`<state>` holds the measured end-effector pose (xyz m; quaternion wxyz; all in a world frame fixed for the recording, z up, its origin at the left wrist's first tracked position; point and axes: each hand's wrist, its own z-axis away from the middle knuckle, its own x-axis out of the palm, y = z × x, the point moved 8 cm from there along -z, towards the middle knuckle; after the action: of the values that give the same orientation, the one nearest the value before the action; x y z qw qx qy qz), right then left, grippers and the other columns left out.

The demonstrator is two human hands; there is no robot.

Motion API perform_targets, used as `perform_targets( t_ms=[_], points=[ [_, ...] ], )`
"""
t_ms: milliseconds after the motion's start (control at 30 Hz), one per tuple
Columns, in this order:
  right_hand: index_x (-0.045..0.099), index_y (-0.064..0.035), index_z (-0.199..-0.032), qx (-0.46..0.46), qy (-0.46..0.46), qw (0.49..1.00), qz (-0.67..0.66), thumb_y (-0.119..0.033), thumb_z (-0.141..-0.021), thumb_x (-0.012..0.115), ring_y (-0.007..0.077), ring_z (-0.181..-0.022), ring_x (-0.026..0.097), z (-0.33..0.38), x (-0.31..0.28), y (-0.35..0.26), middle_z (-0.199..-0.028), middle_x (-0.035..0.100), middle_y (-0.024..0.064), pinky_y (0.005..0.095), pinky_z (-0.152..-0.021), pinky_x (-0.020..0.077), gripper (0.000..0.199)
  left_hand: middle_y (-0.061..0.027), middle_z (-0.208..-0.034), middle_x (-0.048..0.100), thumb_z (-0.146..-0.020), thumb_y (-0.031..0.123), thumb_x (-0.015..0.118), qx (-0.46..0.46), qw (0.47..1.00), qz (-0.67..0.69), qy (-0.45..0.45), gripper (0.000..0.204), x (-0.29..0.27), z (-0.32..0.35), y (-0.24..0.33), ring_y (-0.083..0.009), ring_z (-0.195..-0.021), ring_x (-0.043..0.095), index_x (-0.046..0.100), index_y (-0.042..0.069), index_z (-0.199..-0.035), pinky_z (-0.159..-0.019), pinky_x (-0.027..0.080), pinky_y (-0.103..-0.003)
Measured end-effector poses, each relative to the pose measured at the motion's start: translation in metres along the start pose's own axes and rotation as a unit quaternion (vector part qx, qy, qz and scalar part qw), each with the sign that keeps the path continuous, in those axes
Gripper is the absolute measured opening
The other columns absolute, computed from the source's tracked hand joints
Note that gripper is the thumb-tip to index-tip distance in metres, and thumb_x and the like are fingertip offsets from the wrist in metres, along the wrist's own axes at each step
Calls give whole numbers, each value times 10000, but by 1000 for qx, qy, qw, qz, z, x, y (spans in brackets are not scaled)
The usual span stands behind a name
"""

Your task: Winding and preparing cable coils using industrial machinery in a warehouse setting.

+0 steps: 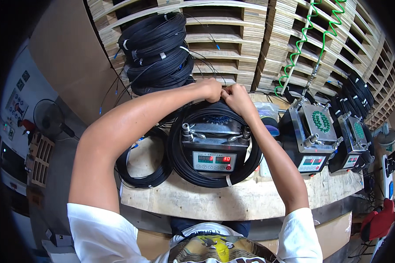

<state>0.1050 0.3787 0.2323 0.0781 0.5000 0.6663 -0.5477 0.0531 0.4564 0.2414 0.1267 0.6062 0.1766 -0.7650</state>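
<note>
A large coil of black cable [177,154] rests around the front of a black machine with a metal top plate [215,139] and a lit red display. Both hands meet at the coil's far edge, behind that machine. My left hand [210,89] is closed, its fingertips turned toward the other hand. Almost touching it, my right hand [237,97] is closed with thumb and fingers pinched together. Whatever lies between the fingers is hidden or too small to name. A white tie [228,180] circles the near side of the coil.
A smaller cable coil [150,180] lies left on the wooden table [197,204]. Stacked black coils [156,52] rise at the far left. Two similar machines [309,131] [352,140] stand right. Green spiral hoses [299,44] hang before stacked pallets [219,52]. Behind the right forearm sits a purple spool [270,125].
</note>
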Motion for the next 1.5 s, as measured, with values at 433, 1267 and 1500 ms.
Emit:
perform_targets(
  t_ms=[433, 1267, 1500],
  points=[
    [695, 98, -923, -11, 4, 1000, 16, -189, -914, 618, 443, -771, 682, -5, 3, 4, -820, 632, 342, 467, -726, 514, 298, -237, -1326, 627, -882, 320, 612, -108, 977, 185, 9, 488, 28, -28, -29, -400, -1239, 604, 675, -3, -1243, -1021, 498, -487],
    [697, 90, -889, -10, 22, 999, 32, -194, -913, 626, 436, -693, 646, -7, 2, 15, -767, 633, 322, 475, -700, 501, 293, -288, -1205, 665, -849, 324, 696, -87, 936, 323, 110, 523, 21, -4, -31, -390, -1125, 664, 664, -80, -1181, -934, 542, -425],
    [698, 95, -846, -3, 6, 1000, 6, -172, -906, 625, 489, -792, 659, -6, 4, 4, -806, 627, 348, 505, -756, 524, 283, -212, -692, 631, -924, 402, 605, -121, 956, 266, -21, 539, 38, -26, -34, -298, -510, 594, 621, -129, -1015, -399, 438, -463]
  ],
)
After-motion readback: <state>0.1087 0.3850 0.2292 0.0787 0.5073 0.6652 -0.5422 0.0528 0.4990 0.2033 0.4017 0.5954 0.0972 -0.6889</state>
